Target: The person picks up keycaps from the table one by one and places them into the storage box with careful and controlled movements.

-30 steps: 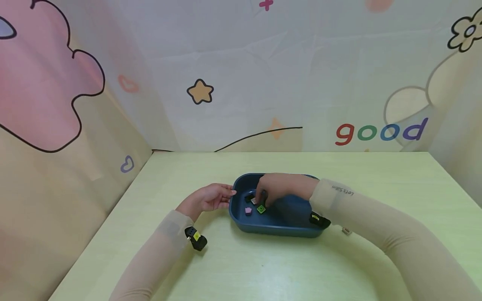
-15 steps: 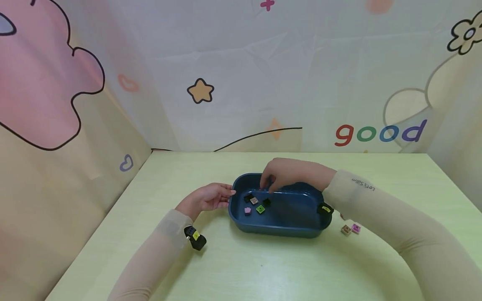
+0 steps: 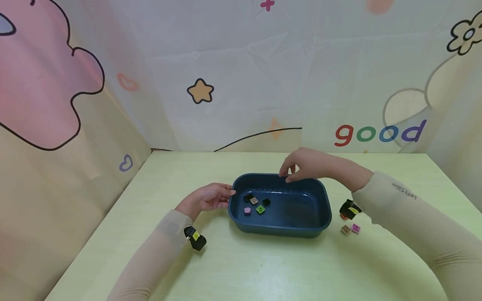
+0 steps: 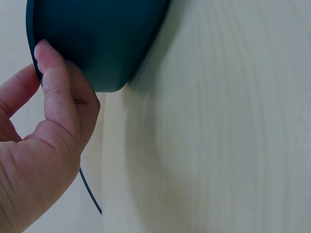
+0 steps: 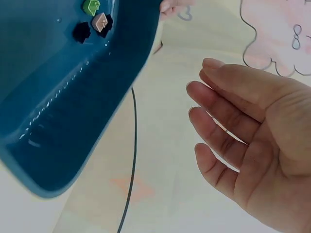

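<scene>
Head cam's got the blue tub (image 3: pixel 278 231) on the counter (image 3: pixel 226 267), toward its back edge, small blocks (image 3: pixel 260 209) in the tub's left end. Left wrist cam: the left hand (image 4: pixel 53 141) has a pinching grip on the tub's rim (image 4: pixel 29 22). Right wrist cam: right hand (image 5: pixel 269 141) hangs loose, grip relaxed, apart from the tub.

Left sleeve (image 3: pixel 150 253) and right sleeve (image 3: pixel 418 225): pale beige, creased. Dark lettering (image 3: pixel 404 190) ("Let's Slim", as near as I could read) ran by the right cuff (image 3: pixel 369 186). Blocky black wrist units (image 3: pixel 195 238) each bore a yellow patch (image 3: pixel 196 235).
</scene>
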A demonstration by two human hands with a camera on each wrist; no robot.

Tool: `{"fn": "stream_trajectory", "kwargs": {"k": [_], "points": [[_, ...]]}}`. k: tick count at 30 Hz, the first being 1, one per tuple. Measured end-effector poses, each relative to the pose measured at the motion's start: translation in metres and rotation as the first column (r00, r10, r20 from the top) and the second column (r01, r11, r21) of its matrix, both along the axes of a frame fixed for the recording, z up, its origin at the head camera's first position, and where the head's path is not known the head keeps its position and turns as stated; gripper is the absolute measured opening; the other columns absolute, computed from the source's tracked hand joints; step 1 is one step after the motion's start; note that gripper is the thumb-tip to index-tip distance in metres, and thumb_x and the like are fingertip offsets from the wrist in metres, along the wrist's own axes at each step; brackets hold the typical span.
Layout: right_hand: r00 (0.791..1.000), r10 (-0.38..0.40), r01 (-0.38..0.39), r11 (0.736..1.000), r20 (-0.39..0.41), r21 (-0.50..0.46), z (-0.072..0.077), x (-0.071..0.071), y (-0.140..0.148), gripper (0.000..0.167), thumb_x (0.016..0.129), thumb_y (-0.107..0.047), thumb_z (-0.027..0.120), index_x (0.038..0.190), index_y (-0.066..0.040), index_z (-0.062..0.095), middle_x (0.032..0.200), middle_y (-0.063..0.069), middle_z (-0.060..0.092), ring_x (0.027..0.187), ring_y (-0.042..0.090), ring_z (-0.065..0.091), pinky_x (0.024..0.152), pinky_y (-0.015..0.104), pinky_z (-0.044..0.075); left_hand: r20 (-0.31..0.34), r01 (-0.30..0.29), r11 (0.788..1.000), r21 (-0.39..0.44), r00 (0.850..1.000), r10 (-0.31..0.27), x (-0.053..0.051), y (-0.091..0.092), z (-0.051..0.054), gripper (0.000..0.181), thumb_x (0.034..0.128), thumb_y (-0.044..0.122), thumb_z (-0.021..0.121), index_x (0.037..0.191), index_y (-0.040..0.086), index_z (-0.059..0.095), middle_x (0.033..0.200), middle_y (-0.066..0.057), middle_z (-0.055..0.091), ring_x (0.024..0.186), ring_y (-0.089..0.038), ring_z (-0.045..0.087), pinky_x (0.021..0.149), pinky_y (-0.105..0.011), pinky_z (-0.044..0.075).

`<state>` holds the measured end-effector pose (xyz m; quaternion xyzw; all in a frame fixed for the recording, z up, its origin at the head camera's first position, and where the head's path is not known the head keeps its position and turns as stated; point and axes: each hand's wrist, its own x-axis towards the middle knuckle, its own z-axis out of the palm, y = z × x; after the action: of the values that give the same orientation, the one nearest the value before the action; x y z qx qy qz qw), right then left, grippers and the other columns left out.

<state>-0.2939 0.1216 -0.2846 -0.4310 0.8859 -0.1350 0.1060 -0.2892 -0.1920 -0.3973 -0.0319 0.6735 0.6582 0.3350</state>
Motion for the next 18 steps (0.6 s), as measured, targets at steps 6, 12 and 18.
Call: {"fn": "stream_trajectory", "kwargs": {"k": [6, 12, 18], "points": [[0.997, -0.069, 0.068, 0.997, -0.022, -0.044, 0.001, 0.010, 0.023, 0.019, 0.094, -0.017, 0.074, 0.110, -0.009, 0.078, 0.106, 0.005, 0.078, 0.091, 0.013, 0.066, 0.081, 0.034, 0.056, 0.000, 0.007, 1.000, -0.002, 1.000, -0.007, 0.000, 0.000, 0.000, 0.020, 0.1075, 0.008, 0.046, 0.125, 0.003, 0.054, 0.081, 0.004, 0.066, 0.068, -0.005, 0.062, 0.065, -0.014, 0.058], [0.989, -0.146, 0.144, 0.987, -0.035, -0.073, -0.002, 0.018, 0.044, 0.018, 0.093, -0.017, 0.074, 0.110, -0.010, 0.078, 0.102, -0.001, 0.077, 0.091, 0.012, 0.064, 0.081, 0.035, 0.056, -0.009, 0.002, 1.000, -0.012, 1.000, -0.002, 0.000, -0.001, 0.000, 0.023, 0.1074, 0.009, 0.046, 0.128, 0.002, 0.053, 0.081, 0.004, 0.067, 0.069, -0.005, 0.063, 0.065, -0.014, 0.058], [0.975, -0.221, 0.219, 0.973, -0.025, -0.078, -0.009, 0.026, 0.065, 0.020, 0.094, -0.019, 0.073, 0.112, -0.010, 0.077, 0.104, -0.001, 0.077, 0.093, 0.013, 0.064, 0.081, 0.035, 0.057, -0.002, -0.004, 1.000, -0.007, 1.000, 0.004, -0.001, 0.001, -0.002, 0.022, 0.1072, 0.009, 0.047, 0.127, 0.002, 0.054, 0.082, 0.004, 0.067, 0.069, -0.006, 0.063, 0.067, -0.015, 0.059]]}}
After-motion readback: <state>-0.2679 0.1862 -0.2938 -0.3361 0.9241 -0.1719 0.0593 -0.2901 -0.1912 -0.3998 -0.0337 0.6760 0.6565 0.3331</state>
